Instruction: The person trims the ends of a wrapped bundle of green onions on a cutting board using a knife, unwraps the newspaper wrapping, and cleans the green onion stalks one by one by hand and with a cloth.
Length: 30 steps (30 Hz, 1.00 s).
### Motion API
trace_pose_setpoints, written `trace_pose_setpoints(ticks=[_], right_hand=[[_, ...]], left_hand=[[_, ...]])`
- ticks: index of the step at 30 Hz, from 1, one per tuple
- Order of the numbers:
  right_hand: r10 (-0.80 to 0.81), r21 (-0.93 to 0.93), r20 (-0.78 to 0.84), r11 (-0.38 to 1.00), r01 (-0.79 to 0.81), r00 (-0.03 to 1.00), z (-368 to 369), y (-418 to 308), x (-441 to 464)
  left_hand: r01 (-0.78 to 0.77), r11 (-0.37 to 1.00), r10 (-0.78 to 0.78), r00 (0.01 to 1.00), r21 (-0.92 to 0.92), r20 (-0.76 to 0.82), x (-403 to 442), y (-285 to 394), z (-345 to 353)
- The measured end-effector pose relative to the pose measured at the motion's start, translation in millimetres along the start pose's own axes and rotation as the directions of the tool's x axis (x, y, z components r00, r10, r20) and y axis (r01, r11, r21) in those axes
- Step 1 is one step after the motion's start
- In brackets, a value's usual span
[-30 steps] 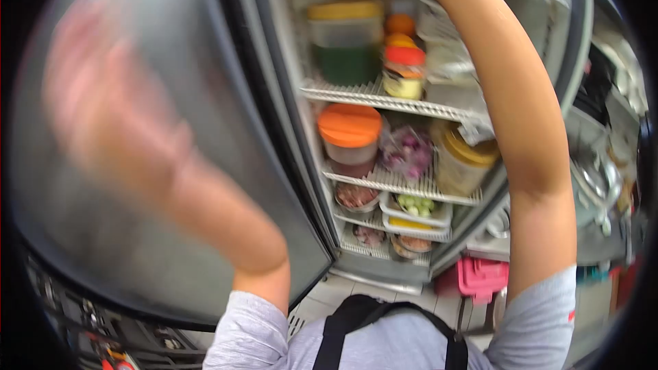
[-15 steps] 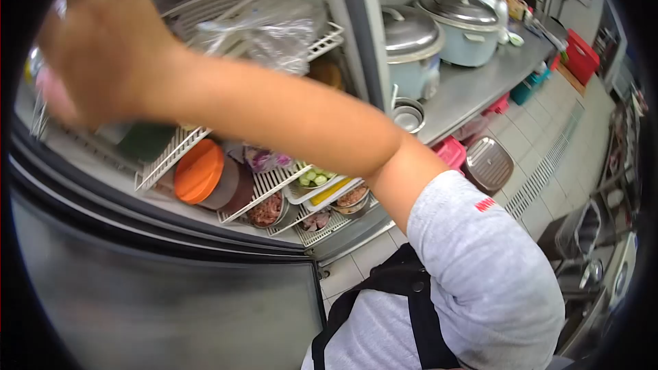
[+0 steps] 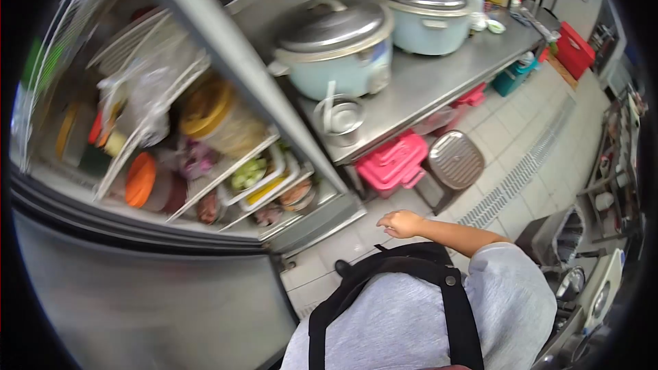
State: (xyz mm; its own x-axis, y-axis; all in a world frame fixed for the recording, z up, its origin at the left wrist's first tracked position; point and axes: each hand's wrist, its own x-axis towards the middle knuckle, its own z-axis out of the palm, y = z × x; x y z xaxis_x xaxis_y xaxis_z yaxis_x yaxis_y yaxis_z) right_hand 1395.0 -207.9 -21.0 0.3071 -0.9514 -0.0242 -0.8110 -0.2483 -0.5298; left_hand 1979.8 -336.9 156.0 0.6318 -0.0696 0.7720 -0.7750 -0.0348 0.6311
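Observation:
My right hand (image 3: 401, 224) is low in front of my body, above the tiled floor, with loosely bent fingers slightly apart and nothing visible in them. No part of my left hand shows. Left of me stands a fridge with its door (image 3: 151, 288) open. On its shelves are an orange-lidded tub (image 3: 140, 179), a yellow-lidded tub (image 3: 205, 111), a clear plastic bag (image 3: 147, 96), purple pieces in a bag (image 3: 197, 159), cut green vegetables (image 3: 248, 173) in a white tray and bowls of meat.
Two large lidded cookers (image 3: 336, 48) (image 3: 425, 17) and a metal pot (image 3: 340, 118) stand on the steel counter (image 3: 445, 68). Below are a pink bin (image 3: 392, 161) and a brown stool (image 3: 456, 159). A drain grate (image 3: 514, 178) crosses the floor; a lined bin (image 3: 555, 233) and racks are right.
The view has swung right, away from the fridge. My right arm has come down from across the shelves to beside my body. My left hand, raised by the door earlier, is out of view.

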Motion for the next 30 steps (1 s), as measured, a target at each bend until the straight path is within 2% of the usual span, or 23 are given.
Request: trace_pose_setpoints(ticks=[2,3,4,6,7,8,10,12,14,15,18,19,21,23,24,26,27,28,29,30], right_hand=[[0.25,0.115,0.012,0.961,-0.25,0.968,-4.2,43.7,-78.5],[0.345,0.148,-0.022,0.929,-0.338,0.938,-12.7,56.6,-112.9],[0.367,0.147,-0.027,0.921,-0.36,0.93,-14.9,73.8,-145.0],[0.58,0.2,-0.052,0.803,-0.561,0.813,-14.0,112.7,-206.5],[0.617,0.192,-0.076,0.78,-0.596,0.783,-15.8,126.8,-234.1],[0.628,0.191,-0.07,0.771,-0.608,0.775,-11.1,141.3,-260.0],[0.684,0.234,-0.189,0.728,-0.644,0.705,0.0,167.2,-303.3],[0.702,0.28,-0.186,0.708,-0.648,0.688,-0.7,180.9,-334.3],[0.731,0.44,-0.191,0.66,-0.609,0.655,-11.1,193.2,-353.0],[0.712,0.445,-0.246,0.685,-0.577,0.657,-12.1,204.5,-362.4],[0.722,0.505,-0.311,0.676,-0.536,0.618,-71.8,228.5,-383.2],[0.711,0.519,-0.392,0.695,-0.498,0.584,-100.1,241.7,-390.5],[0.604,0.375,-0.568,0.794,-0.478,0.559,-190.6,265.6,-410.0],[0.396,0.18,-0.798,0.877,-0.446,0.455,-299.1,276.4,-436.6],[0.304,0.108,-0.863,0.891,-0.44,0.403,-354.6,274.3,-453.0],[0.102,-0.017,-0.96,0.909,-0.416,0.261,-458.7,249.8,-487.0],[0.053,-0.043,-0.975,0.906,-0.42,0.215,-498.6,234.8,-507.2],[-0.092,-0.141,-0.985,0.915,-0.379,0.146,-531.2,223.4,-526.1],[-0.245,-0.265,-0.964,0.882,-0.39,0.101,-561.0,208.3,-544.6],[-0.355,-0.329,-0.935,0.88,-0.342,-0.012,-581.6,196.5,-557.8]], left_hand=[[0.003,1.0,-0.003,1.0,-0.007,-0.008,-18.8,19.2,-13.3],[-0.004,1.0,0.003,1.0,-0.022,-0.019,-26.9,29.5,-18.4],[-0.005,1.0,0.005,1.0,-0.03,-0.025,-36.8,41.9,-22.8],[-0.012,0.998,0.009,0.998,-0.056,-0.057,-53.4,69.5,-34.3],[-0.019,0.997,0.014,0.997,-0.069,-0.078,-58.7,83.2,-40.8],[-0.031,0.996,0.023,0.995,-0.084,-0.096,-64.1,99.5,-47.1],[-0.071,0.989,0.049,0.986,-0.131,-0.158,-69.9,133.2,-61.5],[-0.127,0.974,0.081,0.969,-0.19,-0.235,-75.2,169.4,-73.4],[-0.209,0.939,0.109,0.934,-0.272,-0.34,-80.8,209.3,-81.0],[-0.26,0.913,0.125,0.912,-0.315,-0.39,-84.8,233.3,-84.3],[-0.421,0.783,0.156,0.845,-0.458,-0.511,-108.2,321.4,-84.6],[-0.466,0.725,0.152,0.826,-0.507,-0.542,-123.5,358.4,-82.6],[-0.537,0.583,0.133,0.804,-0.61,-0.58,-161.3,438.7,-79.4],[-0.539,0.419,0.097,0.827,-0.731,-0.554,-221.4,545.5,-75.5],[-0.508,0.376,0.087,0.852,-0.775,-0.516,-257.1,613.8,-77.7],[-0.395,0.117,0.072,0.918,-0.911,-0.389,-318.8,734.0,-95.9],[-0.367,-0.091,0.082,0.924,-0.926,-0.374,-350.3,800.6,-118.8],[-0.321,-0.293,0.098,0.927,-0.901,-0.362,-380.8,857.9,-145.9],[-0.198,-0.457,0.094,0.959,-0.867,-0.268,-406.4,898.7,-167.0],[-0.069,-0.604,0.111,0.979,-0.794,-0.169,-430.2,932.0,-187.2]])
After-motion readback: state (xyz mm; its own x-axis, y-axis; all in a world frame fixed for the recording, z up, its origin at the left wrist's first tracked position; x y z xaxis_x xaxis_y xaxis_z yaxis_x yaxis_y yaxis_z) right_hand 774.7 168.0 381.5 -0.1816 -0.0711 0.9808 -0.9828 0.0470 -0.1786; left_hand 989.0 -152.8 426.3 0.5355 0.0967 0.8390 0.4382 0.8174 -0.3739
